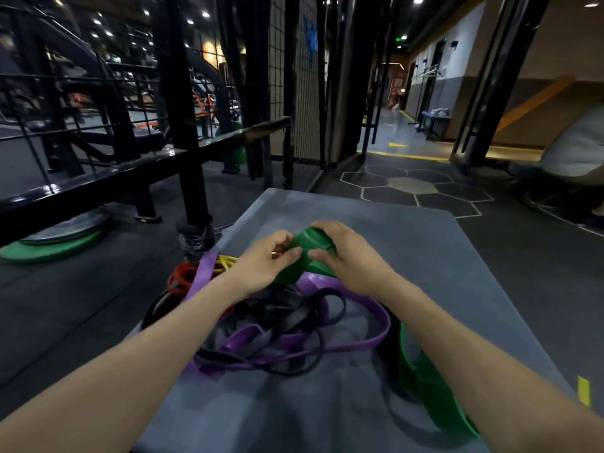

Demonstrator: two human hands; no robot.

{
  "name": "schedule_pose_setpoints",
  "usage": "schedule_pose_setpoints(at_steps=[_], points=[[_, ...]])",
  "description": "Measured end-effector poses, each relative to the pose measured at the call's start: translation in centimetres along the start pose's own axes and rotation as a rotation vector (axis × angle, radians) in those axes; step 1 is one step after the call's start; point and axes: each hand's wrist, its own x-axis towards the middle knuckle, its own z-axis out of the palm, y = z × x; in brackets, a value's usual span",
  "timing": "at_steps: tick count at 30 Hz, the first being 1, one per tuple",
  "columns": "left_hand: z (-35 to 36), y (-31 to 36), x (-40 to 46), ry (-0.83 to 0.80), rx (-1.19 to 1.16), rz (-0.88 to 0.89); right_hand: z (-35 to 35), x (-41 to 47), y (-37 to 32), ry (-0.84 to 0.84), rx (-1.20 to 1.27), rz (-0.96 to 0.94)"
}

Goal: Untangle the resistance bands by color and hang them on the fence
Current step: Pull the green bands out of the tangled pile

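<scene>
Closest in, two bare forearms reach forward over a grey platform [425, 256], and a wide green band [421, 380] trails down the near right side of it, partly under the right forearm. Just left of that sits the tangle: a purple band [369, 341] loops wide across the grey surface, threaded through thin and broad black bands [284, 315] that cross over and under it, so the colours are knotted together here.

Moving up, both hands are on the green band's upper end. The left hand [264, 259] pinches it, thumb and fingertips closed on the band's edge. The right hand [343, 253] curls over the top, fingers wrapped round the bunched green material, thumb pressed against it. The two hands are just beside each other, thumbs nearly meeting.

Behind the left wrist, at the platform's far left corner, a red band [178, 279] and a yellow band [225, 261] lie in the heap, with another purple strip running past them.

Further out on the left floor, a green weight plate [49, 248] lies flat with a dark plate on top. Beyond it rises the black metal fence [98, 178], rail and uprights, well apart from the bands. On the right, hexagon floor tiles [411, 188] lead to a lit corridor.
</scene>
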Motion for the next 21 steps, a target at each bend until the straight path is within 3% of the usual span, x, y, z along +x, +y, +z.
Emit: schedule_pose_setpoints(at_steps=[6, 10, 15, 21], points=[[0.7, -4.8, -0.3, 0.002, 0.032, -0.046, -2.4, -0.2, 0.0, 0.151, 0.078, 0.024], [1.3, -5.5, 1.2, 0.111, 0.334, -0.082, -2.6, -1.3, 2.0, 0.192, 0.047, 0.105], [2.5, -5.6, 3.3, 0.026, 0.359, -0.136, -1.3, -3.3, 5.6, 0.016, -0.116, 0.202], [4.3, -7.0, 4.5, -0.339, 0.658, -0.310, -0.7, -4.8, 8.8, -0.201, -0.429, 0.222]])
